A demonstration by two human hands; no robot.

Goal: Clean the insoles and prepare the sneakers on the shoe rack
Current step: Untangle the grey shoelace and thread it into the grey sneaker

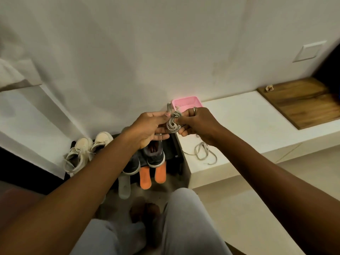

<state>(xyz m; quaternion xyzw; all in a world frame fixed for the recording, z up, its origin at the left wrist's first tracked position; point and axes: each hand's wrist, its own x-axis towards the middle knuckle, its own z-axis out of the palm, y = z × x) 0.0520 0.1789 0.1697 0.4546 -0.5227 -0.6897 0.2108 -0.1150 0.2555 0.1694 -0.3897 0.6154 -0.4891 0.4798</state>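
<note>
Head view, frame centre: a bundled grey shoelace [173,123] is pinched by the left hand [149,127] and gripped by the right hand [197,125].

A home entryway: below the left hand [147,127], a low black shoe rack [177,150] with cream canvas sneakers [86,150]; just beyond the right hand [199,124], a pink perforated plastic basket [185,102] on a white ledge [242,118].

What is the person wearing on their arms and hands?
No gloves and no sleeves show: both arms are uncovered right down to the picture's edge. The left hand wears nothing. The right hand has a pale metal ring on one finger. Light grey trousers cover the legs below.
</note>
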